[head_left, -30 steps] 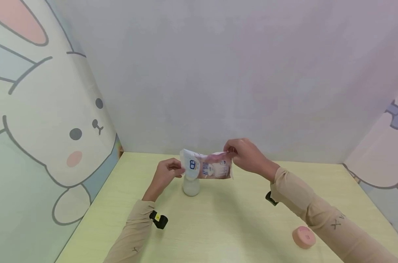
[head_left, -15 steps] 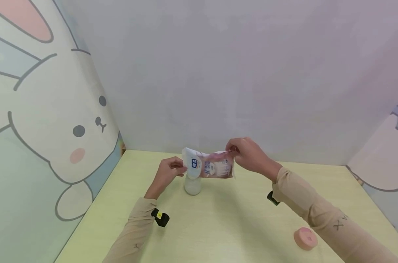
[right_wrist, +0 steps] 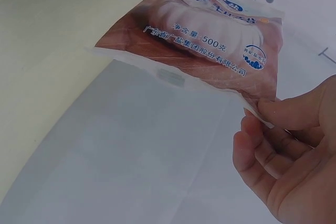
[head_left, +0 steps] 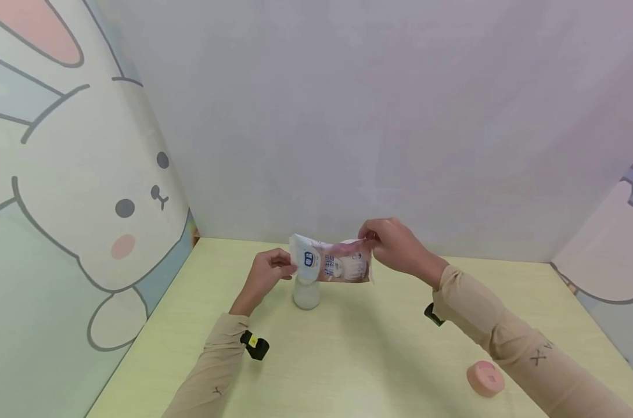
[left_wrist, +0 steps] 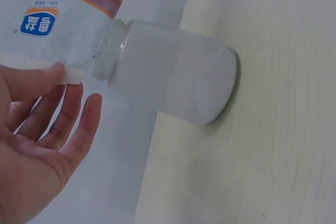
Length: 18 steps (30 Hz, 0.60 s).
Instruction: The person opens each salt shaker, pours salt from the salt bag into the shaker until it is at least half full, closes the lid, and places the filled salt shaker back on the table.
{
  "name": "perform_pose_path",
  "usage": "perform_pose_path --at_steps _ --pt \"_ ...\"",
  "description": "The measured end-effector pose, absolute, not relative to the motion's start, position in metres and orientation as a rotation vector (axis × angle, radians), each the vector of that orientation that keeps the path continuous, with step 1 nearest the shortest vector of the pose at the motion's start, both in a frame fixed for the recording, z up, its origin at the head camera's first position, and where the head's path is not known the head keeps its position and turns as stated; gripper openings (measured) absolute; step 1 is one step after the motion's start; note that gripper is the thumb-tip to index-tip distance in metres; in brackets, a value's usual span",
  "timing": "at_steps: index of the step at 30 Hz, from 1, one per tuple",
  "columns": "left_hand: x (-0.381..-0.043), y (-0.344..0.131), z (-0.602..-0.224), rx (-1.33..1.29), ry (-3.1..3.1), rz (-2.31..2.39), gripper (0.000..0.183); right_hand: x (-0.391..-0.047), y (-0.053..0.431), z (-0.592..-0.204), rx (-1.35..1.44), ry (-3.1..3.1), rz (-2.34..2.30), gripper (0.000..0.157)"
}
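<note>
A bag of salt (head_left: 342,267), white and brownish pink with blue print, is held sideways above the table between my two hands. My left hand (head_left: 263,277) pinches the edge of its white end. At the other end, my right hand (head_left: 400,247) pinches an upper corner between thumb and fingers. A clear glass jar (left_wrist: 173,72) stands upright on the table, whitish inside. Its open mouth is right at the bag's white end, which hides the jar's top in the head view. The right wrist view shows the sealed printed end of the bag (right_wrist: 210,40), looking slack.
A round pink lid (head_left: 486,378) lies on the pale yellow table (head_left: 322,360) at the front right, beside my right sleeve. A grey wall (head_left: 348,116) rises behind the table. On the left stands a wall panel with a cartoon rabbit (head_left: 86,191).
The head view has shifted slightly. Both hands keep their grip on the bag of salt, which stays over the jar in nearly the same pose.
</note>
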<state>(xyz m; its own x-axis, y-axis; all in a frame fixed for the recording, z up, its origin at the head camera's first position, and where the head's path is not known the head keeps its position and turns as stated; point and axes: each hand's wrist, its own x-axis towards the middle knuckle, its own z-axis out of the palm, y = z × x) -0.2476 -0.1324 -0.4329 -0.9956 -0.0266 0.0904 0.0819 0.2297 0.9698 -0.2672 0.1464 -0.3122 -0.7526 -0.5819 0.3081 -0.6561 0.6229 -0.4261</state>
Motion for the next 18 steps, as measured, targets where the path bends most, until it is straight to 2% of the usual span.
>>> perform_pose_path --at_steps 18 --pt "-0.2466 -0.1323 -0.4325 -0.045 -2.395 -1.907 0.009 -0.2663 0.1458 -0.3124 1.034 -2.706 0.799 0.022"
